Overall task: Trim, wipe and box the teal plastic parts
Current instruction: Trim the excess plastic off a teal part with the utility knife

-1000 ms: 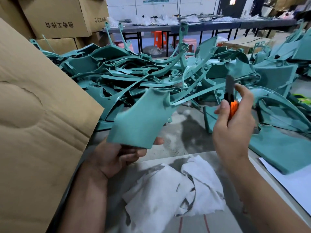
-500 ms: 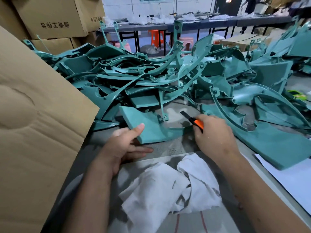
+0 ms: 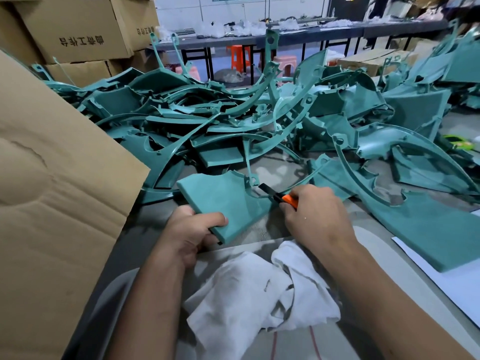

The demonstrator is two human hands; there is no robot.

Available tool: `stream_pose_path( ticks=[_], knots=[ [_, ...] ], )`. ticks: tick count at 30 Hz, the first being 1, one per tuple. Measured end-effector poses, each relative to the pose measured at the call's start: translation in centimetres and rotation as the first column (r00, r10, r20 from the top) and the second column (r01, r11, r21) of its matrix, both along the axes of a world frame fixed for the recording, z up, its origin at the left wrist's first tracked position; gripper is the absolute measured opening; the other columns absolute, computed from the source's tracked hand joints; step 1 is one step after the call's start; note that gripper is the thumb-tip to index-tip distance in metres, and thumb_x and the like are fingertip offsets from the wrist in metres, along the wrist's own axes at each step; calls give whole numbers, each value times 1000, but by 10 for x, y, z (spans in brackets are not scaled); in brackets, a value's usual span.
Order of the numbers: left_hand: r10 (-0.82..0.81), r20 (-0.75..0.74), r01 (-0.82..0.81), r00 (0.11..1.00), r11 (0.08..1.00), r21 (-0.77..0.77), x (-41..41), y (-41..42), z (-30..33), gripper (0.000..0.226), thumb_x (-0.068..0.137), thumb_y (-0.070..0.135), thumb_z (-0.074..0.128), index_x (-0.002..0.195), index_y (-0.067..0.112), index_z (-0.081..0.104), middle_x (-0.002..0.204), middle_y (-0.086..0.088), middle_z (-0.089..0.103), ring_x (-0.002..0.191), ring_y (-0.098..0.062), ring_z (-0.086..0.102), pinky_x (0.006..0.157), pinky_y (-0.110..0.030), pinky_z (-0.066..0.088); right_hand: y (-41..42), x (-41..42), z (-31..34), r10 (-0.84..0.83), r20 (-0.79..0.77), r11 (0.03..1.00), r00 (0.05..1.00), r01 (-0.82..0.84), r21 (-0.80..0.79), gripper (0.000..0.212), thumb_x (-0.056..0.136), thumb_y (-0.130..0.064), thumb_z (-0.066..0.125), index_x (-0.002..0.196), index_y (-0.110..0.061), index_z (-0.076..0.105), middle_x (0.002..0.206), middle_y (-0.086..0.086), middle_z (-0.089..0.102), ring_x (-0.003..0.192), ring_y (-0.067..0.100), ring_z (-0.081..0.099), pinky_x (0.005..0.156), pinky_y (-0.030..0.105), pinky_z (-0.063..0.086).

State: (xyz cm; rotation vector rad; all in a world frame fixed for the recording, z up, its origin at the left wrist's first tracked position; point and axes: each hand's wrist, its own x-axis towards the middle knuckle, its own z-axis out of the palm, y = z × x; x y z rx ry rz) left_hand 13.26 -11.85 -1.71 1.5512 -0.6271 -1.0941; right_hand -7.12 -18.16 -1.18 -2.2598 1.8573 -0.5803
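Note:
A flat teal plastic part (image 3: 223, 198) lies on the grey table in front of me. My left hand (image 3: 192, 229) grips its near corner, thumb on top. My right hand (image 3: 317, 216) holds an orange utility knife (image 3: 281, 198); its dark blade touches the part's right edge near a curved rib. A crumpled white cloth (image 3: 259, 289) lies on the table between my forearms. Behind the held part sprawls a big heap of teal parts (image 3: 233, 118).
An open cardboard box flap (image 3: 52, 183) fills the left side. Stacked cartons (image 3: 78, 29) stand at the back left. A large teal panel (image 3: 428, 229) and white paper (image 3: 457, 279) lie at the right. Long tables and orange stools stand in the background.
The teal part went from held up in the air down onto the table. My left hand shifted to grip its near corner. The knife came down to the part's right edge.

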Motion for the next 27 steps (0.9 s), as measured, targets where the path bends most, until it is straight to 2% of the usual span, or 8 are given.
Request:
stream_pose_path(
  ticks=[5, 8, 12, 14, 18, 22, 25, 27],
  knots=[
    [37, -8, -37, 999, 999, -8, 6, 5, 4, 20, 82, -11, 67, 96, 4, 69, 73, -4, 77, 56, -16, 71, 48, -23, 55, -15, -20, 3, -132, -24, 991, 991, 132, 4, 15, 93, -29, 64, 84, -18, 67, 73, 7, 63, 70, 34, 60, 62, 34, 43],
    [54, 21, -54, 998, 998, -11, 10, 7, 6, 22, 82, -9, 67, 97, 6, 70, 77, -2, 77, 60, -16, 71, 49, -22, 54, -21, -27, 5, -168, -41, 986, 985, 168, -4, 12, 92, -26, 64, 84, -19, 67, 73, 6, 62, 71, 34, 60, 62, 34, 44],
    [75, 57, -73, 996, 997, -37, 14, 13, 5, 20, 81, -11, 65, 90, 6, 71, 70, 2, 76, 54, -9, 70, 44, -22, 52, -25, -31, 4, -231, -20, 965, 973, 226, -132, 8, 94, -26, 66, 98, -21, 71, 81, 5, 62, 76, 34, 58, 64, 35, 42],
    [98, 78, -95, 992, 994, -47, 15, 15, 6, 19, 80, -10, 66, 88, 6, 71, 68, 3, 75, 52, -8, 69, 42, -22, 50, -24, -31, 4, -228, 36, 949, 973, 231, -216, 14, 94, -25, 69, 108, -25, 70, 89, 3, 63, 79, 32, 57, 65, 34, 42],
    [200, 141, -184, 970, 976, -116, 22, 14, 6, 14, 78, -4, 71, 83, 9, 72, 67, 6, 75, 56, -10, 70, 42, -22, 51, -19, -27, 4, -124, 154, 894, 980, 177, -411, 17, 94, -21, 68, 110, -24, 71, 97, 0, 69, 74, 27, 49, 63, 32, 37],
    [265, 323, -203, 908, 956, -214, 24, 14, 5, 12, 61, 18, 76, 70, 13, 71, 64, 14, 73, 52, 1, 64, 46, -18, 50, -18, -22, 1, -113, 149, 914, 982, 162, -373, 14, 94, -23, 67, 108, -23, 70, 90, 3, 67, 74, 27, 49, 63, 33, 37],
    [251, 344, -174, 905, 955, -240, 22, 14, 3, 19, 55, 24, 70, 72, 16, 74, 72, 9, 76, 59, -4, 67, 54, -25, 55, -19, -22, 0, -111, 168, 907, 980, 169, -386, 14, 95, -24, 66, 109, -23, 70, 88, 1, 66, 73, 28, 51, 62, 33, 39],
    [221, 335, -140, 916, 958, -250, 21, 14, 3, 22, 55, 23, 70, 76, 30, 76, 74, 10, 77, 61, -4, 68, 52, -25, 56, -23, -23, -1, -147, 164, 908, 975, 199, -369, 19, 95, -23, 63, 113, -23, 70, 93, 2, 66, 76, 30, 54, 64, 34, 41]
  ],
)
